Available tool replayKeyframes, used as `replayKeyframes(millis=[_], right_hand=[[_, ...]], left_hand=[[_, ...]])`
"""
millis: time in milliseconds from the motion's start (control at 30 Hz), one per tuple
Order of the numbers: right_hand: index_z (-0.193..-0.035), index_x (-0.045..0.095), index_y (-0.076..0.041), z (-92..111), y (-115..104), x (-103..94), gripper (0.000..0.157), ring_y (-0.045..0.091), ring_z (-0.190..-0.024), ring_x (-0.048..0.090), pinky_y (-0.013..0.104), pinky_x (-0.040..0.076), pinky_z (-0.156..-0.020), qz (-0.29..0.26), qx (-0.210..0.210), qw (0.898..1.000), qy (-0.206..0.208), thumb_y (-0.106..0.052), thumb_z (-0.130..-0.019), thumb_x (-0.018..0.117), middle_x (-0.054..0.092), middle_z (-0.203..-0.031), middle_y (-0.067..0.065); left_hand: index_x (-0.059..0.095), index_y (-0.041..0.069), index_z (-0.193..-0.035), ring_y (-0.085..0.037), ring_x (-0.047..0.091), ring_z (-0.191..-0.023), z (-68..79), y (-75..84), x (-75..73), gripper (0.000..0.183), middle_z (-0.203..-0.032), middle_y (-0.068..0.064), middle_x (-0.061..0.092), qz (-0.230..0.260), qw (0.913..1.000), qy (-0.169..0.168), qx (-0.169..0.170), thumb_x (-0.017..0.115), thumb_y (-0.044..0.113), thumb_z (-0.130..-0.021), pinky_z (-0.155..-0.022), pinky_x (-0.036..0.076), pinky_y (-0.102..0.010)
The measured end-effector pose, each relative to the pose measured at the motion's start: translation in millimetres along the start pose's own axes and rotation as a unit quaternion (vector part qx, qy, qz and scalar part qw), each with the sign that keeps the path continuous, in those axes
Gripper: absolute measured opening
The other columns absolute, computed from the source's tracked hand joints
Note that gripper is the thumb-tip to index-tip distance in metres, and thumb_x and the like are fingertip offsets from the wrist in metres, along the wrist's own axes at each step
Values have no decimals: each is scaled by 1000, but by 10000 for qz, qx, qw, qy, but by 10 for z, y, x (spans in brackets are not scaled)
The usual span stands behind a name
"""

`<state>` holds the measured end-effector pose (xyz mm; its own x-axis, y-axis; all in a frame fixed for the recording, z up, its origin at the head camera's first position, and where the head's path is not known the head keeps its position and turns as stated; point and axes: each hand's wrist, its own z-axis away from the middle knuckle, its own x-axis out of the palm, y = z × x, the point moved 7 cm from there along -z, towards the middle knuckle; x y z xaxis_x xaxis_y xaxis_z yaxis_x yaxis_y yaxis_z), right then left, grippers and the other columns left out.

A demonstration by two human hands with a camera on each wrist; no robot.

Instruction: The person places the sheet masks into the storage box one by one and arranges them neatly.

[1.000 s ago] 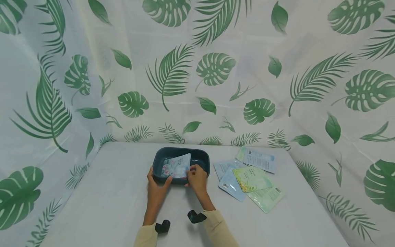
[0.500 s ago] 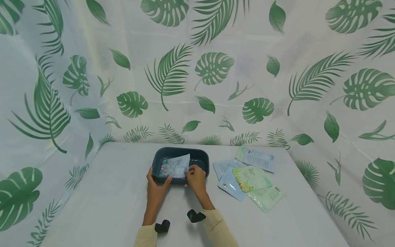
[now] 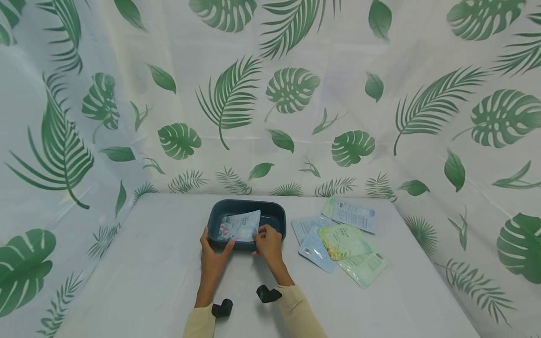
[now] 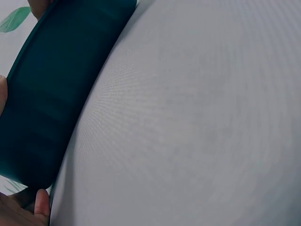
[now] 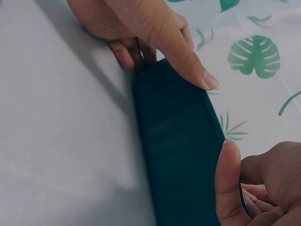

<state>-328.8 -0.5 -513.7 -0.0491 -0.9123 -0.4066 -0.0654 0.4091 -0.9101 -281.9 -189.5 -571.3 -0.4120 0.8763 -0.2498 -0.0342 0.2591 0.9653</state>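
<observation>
A dark teal rectangular box [image 3: 274,213] stands on the white table. My left hand [image 3: 212,263] holds its front left corner, thumb over the front rim and fingers along the left side. Inside leans a pale sheet mask packet [image 3: 240,227] with a floral print, its far right corner raised. The fingers of my right hand [image 3: 269,243] are curled at the packet's lower right edge by the front rim, pinching it there. In the right wrist view the right thumb [image 5: 229,174] lies against the rim; the fingertips behind it are hidden.
Right of the box lie several overlapping mask packets, among them a yellow-green one [image 3: 344,241], a blue one [image 3: 316,251], a pale green one [image 3: 367,268] and a blue one [image 3: 354,215] at the back. A leaf-print curtain [image 3: 313,150] encloses the table [image 3: 143,263].
The head view has shifted slightly. Both hands, the box and the packets keep about the same places relative to one another.
</observation>
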Motion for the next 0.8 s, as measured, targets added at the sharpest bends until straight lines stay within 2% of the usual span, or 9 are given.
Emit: replayKeyframes(millis=[500,800], right_hand=[[-103,64,10,-24,-39,7,20,11,-45,59,23,51,-42,255,-179,9995,-77,-3,-88,68,65,-74,12],[-106,64,10,-33,-22,29,21,9,-44,58,21,51,-42,486,-138,9987,-108,-3,-90,66,65,-77,13]], left_hand=[[8,24,-157,-35,16,-151,-23,12,9,100,-163,-15,16,-43,10000,-55,-9,74,46,-84,-119,20,-56],[9,24,-157,-35,17,-151,-25,-8,9,100,-163,-16,18,-89,10000,-31,25,74,45,-84,-119,21,-57]])
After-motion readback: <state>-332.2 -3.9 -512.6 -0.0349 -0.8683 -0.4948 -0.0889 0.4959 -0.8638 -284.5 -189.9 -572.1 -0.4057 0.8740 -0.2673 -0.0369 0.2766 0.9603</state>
